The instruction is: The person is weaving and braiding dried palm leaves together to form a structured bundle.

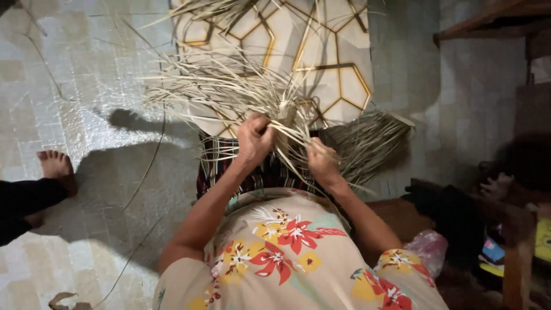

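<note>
Tiled floor (86, 86); L hand (253, 139) & R hand (321, 161) raised, each grip clamped on dry leaf strips (229, 92).

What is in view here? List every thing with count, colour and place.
dry strips bundle: one, pale straw, fanned over lap and floor
brush-like sheaf: one, grey-tan, right of hands
patterned mat: one, cream with gold lines, top centre
floor: pale tiles, left
bare foot: one, another person's, left edge
wooden furniture: brown, top right
plastic bag: one, pinkish, lower right
flowered shirt: beige, red blooms, bottom
left hand: gripping strips
right hand: gripping strips
</note>
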